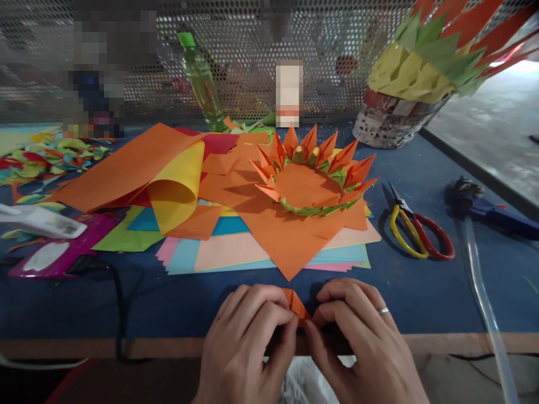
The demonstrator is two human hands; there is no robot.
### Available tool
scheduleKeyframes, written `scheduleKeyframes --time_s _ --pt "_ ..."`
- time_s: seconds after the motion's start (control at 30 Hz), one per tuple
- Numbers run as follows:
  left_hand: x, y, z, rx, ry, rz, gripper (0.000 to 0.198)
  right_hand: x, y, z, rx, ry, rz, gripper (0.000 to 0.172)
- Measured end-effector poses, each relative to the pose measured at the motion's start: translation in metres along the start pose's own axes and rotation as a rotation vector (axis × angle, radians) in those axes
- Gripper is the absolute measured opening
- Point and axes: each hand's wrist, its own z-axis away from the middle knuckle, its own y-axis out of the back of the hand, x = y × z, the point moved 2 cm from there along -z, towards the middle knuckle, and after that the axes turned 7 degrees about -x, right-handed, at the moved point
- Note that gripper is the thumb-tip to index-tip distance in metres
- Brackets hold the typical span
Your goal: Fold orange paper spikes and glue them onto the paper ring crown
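Between my hands, at the table's front edge, is a small folded piece of orange paper [297, 306]. My left hand [252, 331] pinches its left side with thumb and forefinger, the other fingers curled above. On its right corner the thumb and forefinger of my right hand [357, 325], which wears a ring, are closed. Just beyond lies a stack of coloured paper sheets [231, 252], with a large orange sheet [290, 247] on top pointing toward me. Resting on the orange paper is a ring of folded orange and green paper points [311, 210].
Scissors [410, 221] and a glue gun [497, 210] with a clear glue stick lie right. A tall paper-folded vase [400, 95] and a green bottle [202, 84] stand at the back. Left are a purple-and-white device [63, 247], its black cord [120, 308] and paper scraps [54, 157].
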Motion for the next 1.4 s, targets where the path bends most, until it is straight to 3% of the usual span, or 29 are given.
scheduleKeyframes --time_s 0.77,0.97,1.17,1.4 --pt "0.000 0.004 -0.003 -0.016 0.108 -0.040 0.024 0.002 -0.001 0.000 -0.065 -0.001 0.051 0.016" --pt "0.000 0.005 -0.003 0.002 0.066 -0.017 0.026 0.003 0.001 0.004 -0.075 0.011 0.050 0.021" --pt "-0.002 0.000 0.002 0.018 -0.008 -0.018 0.032 0.003 0.003 0.006 -0.123 0.063 0.099 0.039" --pt "-0.006 -0.005 0.017 0.123 -0.262 -0.241 0.037 0.003 0.002 0.010 -0.121 0.061 0.083 0.039"
